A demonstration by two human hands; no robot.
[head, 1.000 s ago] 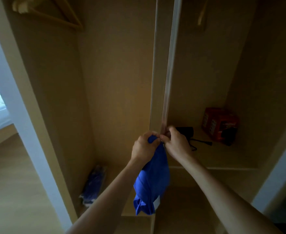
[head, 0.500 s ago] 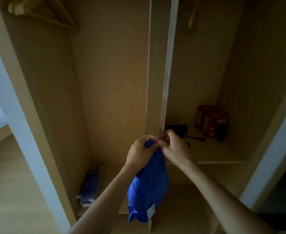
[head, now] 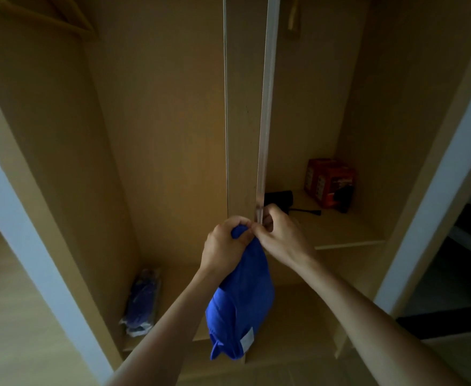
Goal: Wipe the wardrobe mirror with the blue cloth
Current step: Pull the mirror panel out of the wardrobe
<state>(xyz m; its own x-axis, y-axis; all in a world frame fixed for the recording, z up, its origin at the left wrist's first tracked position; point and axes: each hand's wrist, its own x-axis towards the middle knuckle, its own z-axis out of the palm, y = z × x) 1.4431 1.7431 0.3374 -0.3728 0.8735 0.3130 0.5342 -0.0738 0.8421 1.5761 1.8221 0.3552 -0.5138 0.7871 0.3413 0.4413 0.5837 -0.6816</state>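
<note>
Little shifts: at the foot of the tall wooden centre panel (head: 241,121), the left hand (head: 223,246) grips the bunched top of the soft blue cloth (head: 242,302) hanging below it, while the right hand (head: 281,238) pinches the panel's pale edge strip (head: 266,121), which probably wants a slow, straight pull.

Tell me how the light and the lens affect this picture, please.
Head view: the wardrobe is dim and warm; the cloth is the most vivid colour; the red box lies in shadow, its print unreadable; the wide lens makes the white frame lean outward at the sides; no clear motion blur.
</note>
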